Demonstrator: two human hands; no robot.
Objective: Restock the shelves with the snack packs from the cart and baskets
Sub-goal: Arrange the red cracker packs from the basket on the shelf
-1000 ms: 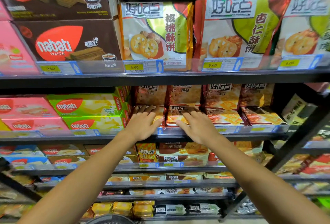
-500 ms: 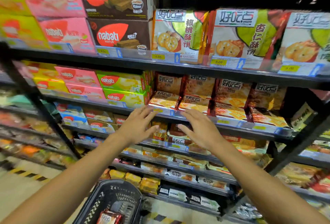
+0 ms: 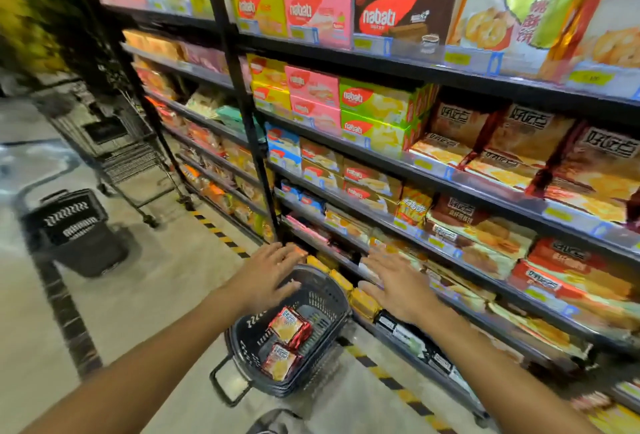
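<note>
A dark plastic basket (image 3: 320,298) stands on the floor below me, against the foot of the shelves. Two red snack packs (image 3: 289,326) with cracker pictures lie inside it, one nearer me (image 3: 278,362). My left hand (image 3: 265,276) hovers above the basket's far rim, fingers straight, holding nothing. My right hand (image 3: 394,283) is spread flat to the right of the basket, in front of the lower shelves, also empty. The shelf (image 3: 485,184) with matching cracker packs runs at the right.
A second dark basket (image 3: 74,225) sits on the floor at the left, beside a black wire cart (image 3: 114,142). A black upright post (image 3: 242,94) divides the shelving. Yellow-black tape (image 3: 221,236) marks the floor along the shelf base.
Both hands have come down from the cracker shelf to just above the basket. My view has swung left and down, bringing the basket, floor and cart into sight.
</note>
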